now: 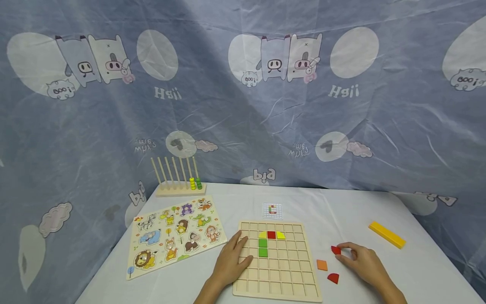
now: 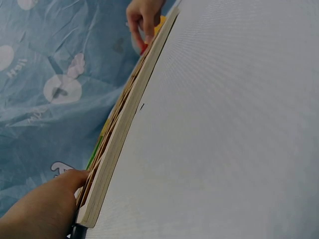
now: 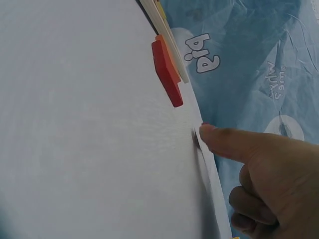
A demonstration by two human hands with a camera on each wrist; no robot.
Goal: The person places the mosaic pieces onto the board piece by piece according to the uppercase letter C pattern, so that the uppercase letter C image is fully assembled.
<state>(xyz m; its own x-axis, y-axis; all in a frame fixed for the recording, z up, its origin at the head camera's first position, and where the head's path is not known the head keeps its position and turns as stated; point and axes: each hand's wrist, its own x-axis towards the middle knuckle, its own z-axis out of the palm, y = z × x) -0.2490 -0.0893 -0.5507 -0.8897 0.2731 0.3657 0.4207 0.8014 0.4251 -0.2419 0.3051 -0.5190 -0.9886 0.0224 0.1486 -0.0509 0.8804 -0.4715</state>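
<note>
A wooden grid board point(image 1: 282, 275) lies on the white table. My left hand point(image 1: 229, 262) rests along its left edge, fingers spread and thumb over the frame. Set in the upper cells are a red square tile point(image 1: 271, 234) between two yellow quarter-round tiles point(image 1: 280, 235), with two green square tiles point(image 1: 263, 252) below the left one. To the right of the board, my right hand point(image 1: 362, 264) pinches a red quarter-round tile point(image 1: 336, 250) between thumb and fingertips, close over the table. An orange square tile point(image 1: 322, 265) and another red quarter-round tile point(image 1: 333, 278) lie nearby.
Behind the board lies a small pattern card point(image 1: 272, 211). An animal puzzle board point(image 1: 176, 236) is at the left, with a pegged bead rack point(image 1: 180, 190) behind it. A yellow bar point(image 1: 387, 234) lies at the far right. Printed cloth point(image 1: 243, 114) hangs behind the table.
</note>
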